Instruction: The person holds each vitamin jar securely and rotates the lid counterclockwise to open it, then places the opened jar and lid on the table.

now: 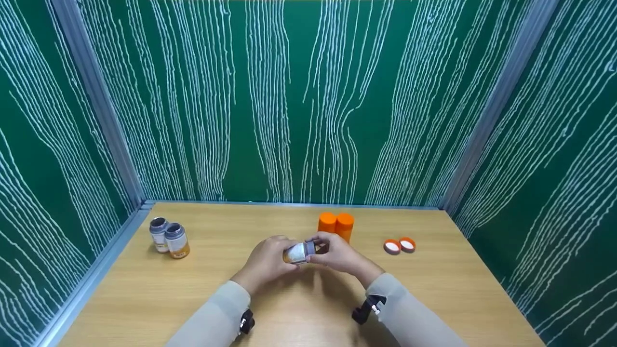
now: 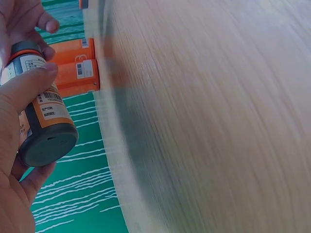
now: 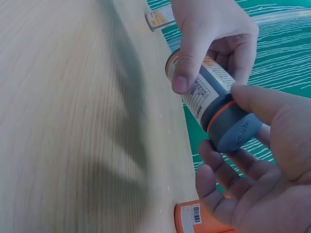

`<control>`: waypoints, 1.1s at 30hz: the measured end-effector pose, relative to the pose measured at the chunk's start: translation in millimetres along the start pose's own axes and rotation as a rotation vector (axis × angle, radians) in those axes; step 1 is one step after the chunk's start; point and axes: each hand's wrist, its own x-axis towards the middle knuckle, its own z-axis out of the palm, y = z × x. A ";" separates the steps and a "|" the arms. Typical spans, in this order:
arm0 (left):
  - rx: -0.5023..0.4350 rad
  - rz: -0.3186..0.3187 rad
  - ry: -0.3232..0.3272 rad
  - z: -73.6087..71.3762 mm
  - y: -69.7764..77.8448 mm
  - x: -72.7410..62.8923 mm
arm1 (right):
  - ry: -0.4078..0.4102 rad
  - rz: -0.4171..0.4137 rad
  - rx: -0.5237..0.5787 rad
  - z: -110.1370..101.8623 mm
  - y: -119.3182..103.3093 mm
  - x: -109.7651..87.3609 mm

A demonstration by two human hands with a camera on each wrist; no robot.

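Note:
A small bottle (image 1: 297, 253) with a white and orange label is held tilted above the table. My left hand (image 1: 270, 260) grips its body, thumb across the label, the dark base facing the left wrist camera (image 2: 51, 145). At the other end, my right hand (image 1: 337, 255) pinches the dark grey cap (image 3: 235, 128) between thumb and fingertips. An orange ring shows at the cap's lower edge in the right wrist view, so the cap sits on the bottle. The remaining fingers of the right hand curve loosely below it.
Two uncapped bottles (image 1: 177, 241) stand together on the wooden table (image 1: 217, 289) at the left. Two orange cylinders (image 1: 344, 225) stand just behind my right hand. Two caps (image 1: 407, 245) lie upturned at the right, white inside. Green walls (image 1: 308, 96) with white lines enclose the table.

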 end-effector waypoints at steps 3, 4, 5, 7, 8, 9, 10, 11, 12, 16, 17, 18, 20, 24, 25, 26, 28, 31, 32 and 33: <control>-0.008 -0.009 -0.002 -0.3 0.3 -0.1 | 0.007 -0.031 -0.014 -0.6 0.8 0.5; -0.013 -0.014 -0.003 -0.4 0.4 0.0 | 0.008 -0.035 -0.009 -0.6 0.9 0.5; -0.017 -0.019 -0.003 -0.5 0.3 -0.1 | 0.008 -0.036 -0.003 -0.5 1.0 0.7; -0.016 -0.015 -0.002 -0.6 0.1 0.0 | 0.007 -0.024 0.017 -0.2 0.5 0.6; -0.015 -0.011 0.000 -0.5 -0.2 0.1 | 0.007 -0.009 0.031 0.2 0.3 0.7; -0.012 -0.006 0.003 -0.4 -0.4 0.1 | 0.009 0.006 0.042 0.6 0.1 0.6; -0.009 -0.001 0.005 -0.3 -0.6 0.1 | 0.013 0.027 0.056 1.1 -0.3 0.6; -0.004 0.007 0.009 -0.1 -1.1 0.3 | 0.020 0.051 0.070 1.5 -0.9 0.4; -0.004 0.009 0.011 0.0 -1.1 0.3 | 0.025 0.074 0.084 2.1 -1.6 0.4; 0.001 0.025 0.028 0.6 -1.1 0.3 | 0.040 0.138 0.097 4.1 -4.0 0.5; 0.007 0.031 0.033 0.8 -1.2 0.3 | 0.038 0.146 0.095 4.6 -4.3 0.8; 0.012 0.033 0.037 0.9 -0.9 0.0 | 0.034 0.149 0.091 5.1 -4.3 0.9; 0.022 0.039 0.044 1.0 -0.8 -0.1 | 0.025 0.154 0.086 6.0 -3.9 1.4; 0.020 0.026 0.041 1.0 -0.8 0.0 | 0.020 0.160 0.087 7.3 -2.4 2.7; 0.016 0.020 0.038 1.0 -0.9 0.1 | 0.022 0.163 0.085 7.6 -2.1 3.3; 0.015 0.016 0.037 1.1 -1.0 0.1 | 0.024 0.165 0.082 7.7 -1.9 3.7; 0.013 0.010 0.034 1.3 -1.3 0.3 | 0.027 0.170 0.075 8.0 -1.6 4.4; 0.016 0.005 0.031 1.3 -1.7 0.2 | 0.028 0.188 0.075 8.0 -2.1 4.6; 0.019 0.005 0.031 1.3 -1.8 0.2 | 0.027 0.194 0.078 7.8 -2.6 4.4; 0.020 0.006 0.030 1.2 -1.8 0.1 | 0.026 0.198 0.080 7.6 -3.2 4.0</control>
